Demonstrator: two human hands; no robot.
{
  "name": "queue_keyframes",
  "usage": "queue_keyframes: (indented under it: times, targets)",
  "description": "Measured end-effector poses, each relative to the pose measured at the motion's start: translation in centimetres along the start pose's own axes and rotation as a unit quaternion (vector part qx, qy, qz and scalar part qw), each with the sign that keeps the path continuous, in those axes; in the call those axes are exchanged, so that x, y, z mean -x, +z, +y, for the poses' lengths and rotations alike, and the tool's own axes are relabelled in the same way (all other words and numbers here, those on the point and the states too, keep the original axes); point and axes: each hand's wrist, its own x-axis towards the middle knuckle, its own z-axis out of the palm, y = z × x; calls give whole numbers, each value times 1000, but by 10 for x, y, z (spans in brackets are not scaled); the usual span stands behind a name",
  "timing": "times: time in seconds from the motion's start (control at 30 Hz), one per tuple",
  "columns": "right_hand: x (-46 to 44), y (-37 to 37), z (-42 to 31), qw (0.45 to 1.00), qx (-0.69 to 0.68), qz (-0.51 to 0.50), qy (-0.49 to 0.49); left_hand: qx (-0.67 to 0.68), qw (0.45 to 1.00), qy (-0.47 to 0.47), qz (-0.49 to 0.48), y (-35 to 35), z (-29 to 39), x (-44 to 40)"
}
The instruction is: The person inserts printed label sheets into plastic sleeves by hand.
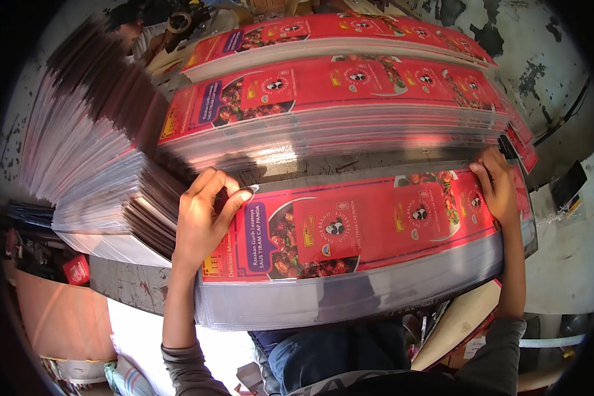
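Note:
A long red printed sheet (376, 218) with panda logos and food pictures lies on top of a thick stack of clear plastic sheets (350, 297) near the table's front edge. At the sheet's upper left corner, my left hand (208, 211) pinches the edge between thumb and fingers, with a small whitish bit at the thumb tip. My right hand (496, 188) is at the upper right end, its thumb and fingers closed on the sheet's edge. Both forearms reach over the sheet's sides.
Behind the sheet lie two tall stacks of red printed sheets, a nearer stack (350, 86) and a farther stack (336, 30). A big fanned pile of clear and dark sheets (105, 171) leans at the left. A tape roll (178, 22) is at the back left.

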Motion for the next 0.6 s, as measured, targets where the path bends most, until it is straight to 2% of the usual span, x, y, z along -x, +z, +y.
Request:
queue_keyframes:
  times: [0.47, 0.6]
  targets:
    - [-2, 0, 1, 999, 36, -11, -17, -58, 996, 51, 42, 2, 0, 1]
    - [1, -3, 0, 998, 28, 39, -27, -60, 995, 45, 64, -1, 5, 1]
